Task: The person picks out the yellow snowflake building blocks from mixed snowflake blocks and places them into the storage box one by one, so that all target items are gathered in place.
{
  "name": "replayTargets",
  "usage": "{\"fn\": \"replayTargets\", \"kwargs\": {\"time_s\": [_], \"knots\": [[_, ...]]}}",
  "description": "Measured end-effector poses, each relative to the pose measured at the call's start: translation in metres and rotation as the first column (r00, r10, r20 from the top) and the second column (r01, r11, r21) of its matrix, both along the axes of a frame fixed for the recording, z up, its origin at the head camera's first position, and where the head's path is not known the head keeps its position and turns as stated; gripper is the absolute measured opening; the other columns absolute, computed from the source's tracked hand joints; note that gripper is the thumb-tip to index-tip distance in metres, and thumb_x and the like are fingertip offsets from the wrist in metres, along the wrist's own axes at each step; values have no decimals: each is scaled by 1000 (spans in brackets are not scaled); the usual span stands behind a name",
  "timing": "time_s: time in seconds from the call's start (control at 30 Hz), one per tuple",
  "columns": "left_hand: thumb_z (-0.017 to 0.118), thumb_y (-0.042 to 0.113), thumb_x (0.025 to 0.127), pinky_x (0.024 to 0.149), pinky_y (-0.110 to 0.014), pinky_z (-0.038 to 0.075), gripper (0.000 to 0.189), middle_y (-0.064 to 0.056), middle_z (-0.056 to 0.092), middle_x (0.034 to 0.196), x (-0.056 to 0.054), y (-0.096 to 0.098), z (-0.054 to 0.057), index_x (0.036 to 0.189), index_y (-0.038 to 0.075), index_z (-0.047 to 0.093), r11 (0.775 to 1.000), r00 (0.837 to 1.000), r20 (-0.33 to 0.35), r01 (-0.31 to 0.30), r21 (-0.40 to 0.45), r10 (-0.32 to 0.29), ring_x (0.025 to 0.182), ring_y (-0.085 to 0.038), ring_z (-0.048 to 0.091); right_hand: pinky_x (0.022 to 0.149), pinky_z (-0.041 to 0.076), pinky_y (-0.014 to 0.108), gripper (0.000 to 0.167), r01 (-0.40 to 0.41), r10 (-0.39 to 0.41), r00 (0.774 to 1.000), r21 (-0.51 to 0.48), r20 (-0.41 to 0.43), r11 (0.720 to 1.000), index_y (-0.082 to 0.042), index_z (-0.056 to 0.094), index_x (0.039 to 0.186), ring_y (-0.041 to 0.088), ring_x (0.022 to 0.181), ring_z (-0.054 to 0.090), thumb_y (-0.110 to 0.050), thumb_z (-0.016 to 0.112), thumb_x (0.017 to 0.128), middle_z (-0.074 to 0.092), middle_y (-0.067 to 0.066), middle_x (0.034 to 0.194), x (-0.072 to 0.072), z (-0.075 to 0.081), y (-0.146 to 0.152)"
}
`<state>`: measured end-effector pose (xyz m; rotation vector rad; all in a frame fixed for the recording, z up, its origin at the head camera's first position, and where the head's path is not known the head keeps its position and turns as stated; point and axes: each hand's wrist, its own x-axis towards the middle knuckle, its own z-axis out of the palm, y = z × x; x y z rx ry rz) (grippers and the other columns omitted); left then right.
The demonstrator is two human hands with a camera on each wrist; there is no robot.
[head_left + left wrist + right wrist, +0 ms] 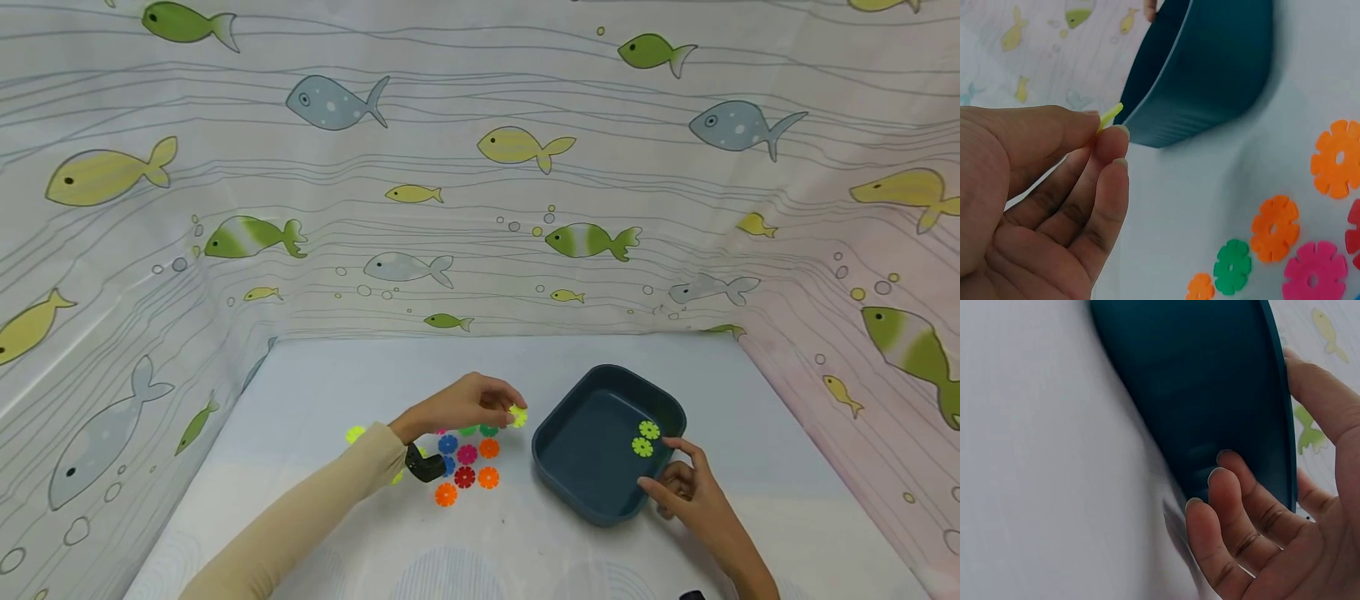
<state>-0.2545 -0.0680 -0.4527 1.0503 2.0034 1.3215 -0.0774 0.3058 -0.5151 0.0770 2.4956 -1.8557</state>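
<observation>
My left hand (pixel 474 403) pinches a yellow snowflake disc (pixel 518 416) between thumb and fingertips, left of a dark blue bin. In the left wrist view that disc (pixel 1110 115) shows edge-on, overlapping the bin's rim. Two yellow snowflake discs (pixel 642 447) lie inside the bin (pixel 588 450), at its right side. My right hand (pixel 699 496) holds the bin's right side, with fingers curled against the outer wall (pixel 1210 406) and a digit over the rim. Beneath and beside my left wrist lie several loose discs, among them a pink disc (pixel 467 454) and a dark red disc (pixel 465 477).
Orange discs (pixel 488 477), blue discs (pixel 447 444) and a green disc (pixel 1232 267) lie spread on the white table (pixel 517 542). A yellow disc (pixel 356 434) sits farther left, and my left sleeve hides part of the group. Fish-patterned sheeting (pixel 480 283) surrounds the back and sides.
</observation>
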Motion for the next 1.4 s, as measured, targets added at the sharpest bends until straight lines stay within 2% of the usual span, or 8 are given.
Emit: {"fn": "replayTargets", "kwargs": {"time_s": [0.17, 0.3, 0.6, 0.83, 0.93, 1.17, 1.3, 1.4], "knots": [[70, 12, 98, 89, -60, 54, 25, -3, 73, 107, 2, 11, 0, 123, 13, 72, 1000, 1000, 14, 25, 5, -26, 98, -43, 67, 66, 57, 39, 82, 4, -4, 1000, 9, -3, 1000, -15, 19, 154, 30, 76, 62, -24, 76, 96, 59, 20, 100, 0, 1, 0], [69, 11, 99, 89, -60, 54, 25, -5, 73, 106, 2, 20, 2, 123, 12, 72, 998, 998, 9, 58, 5, -58, 98, -45, 66, 66, 57, 39, 82, 8, -8, 1000, 6, 2, 1000, -15, 19, 154, 31, 75, 62, -24, 76, 95, 60, 20, 100, 0, 1, 0], [70, 9, 98, 85, -36, 59, 25, -6, 74, 104, 5, 41, 6, 123, 9, 72, 991, 990, 35, 135, -10, -134, 99, -47, 67, 66, 57, 40, 83, 16, -16, 1000, -6, 20, 1000, -15, 19, 154, 31, 75, 62, -24, 77, 95, 59, 21, 101, 1, 0, 0], [70, 9, 98, 84, -35, 59, 24, -6, 75, 103, 5, 52, 4, 122, 9, 72, 983, 983, -2, 181, -26, -182, 90, -26, 72, 66, 56, 39, 83, 23, -23, 999, -1, 23, 1000, -15, 19, 154, 31, 74, 62, -25, 77, 95, 59, 21, 101, 1, 2, -1], [70, 10, 99, 84, -38, 59, 24, -5, 75, 104, 4, 57, 3, 123, 10, 72, 979, 979, -19, 203, -34, -204, 88, -22, 73, 66, 56, 39, 83, 26, -26, 999, 3, 23, 1000, -16, 20, 154, 31, 74, 62, -25, 77, 95, 59, 20, 101, 1, 2, -1], [70, 11, 99, 79, -37, 60, 22, -8, 75, 101, 1, 72, 3, 121, 11, 72, 967, 967, -27, 250, -51, -252, 86, -24, 72, 65, 56, 39, 83, 29, -29, 999, 3, 25, 1000, -16, 20, 154, 31, 74, 62, -25, 77, 95, 60, 20, 100, 2, 2, 0], [71, 10, 98, 78, -33, 59, 22, -11, 75, 100, 1, 80, 6, 120, 11, 73, 965, 967, -19, 253, -69, -255, 88, -30, 70, 65, 56, 39, 83, 34, -35, 999, 7, 22, 999, -17, 21, 154, 30, 74, 62, -26, 78, 94, 60, 19, 99, 1, 2, -1], [71, 10, 98, 79, -33, 59, 22, -8, 76, 100, 1, 87, 7, 120, 11, 72, 963, 966, -20, 257, -83, -259, 90, -32, 70, 65, 56, 38, 82, 32, -32, 999, 5, 22, 999, -17, 20, 154, 29, 74, 62, -25, 77, 95, 60, 19, 99, 0, 3, -1]]}}
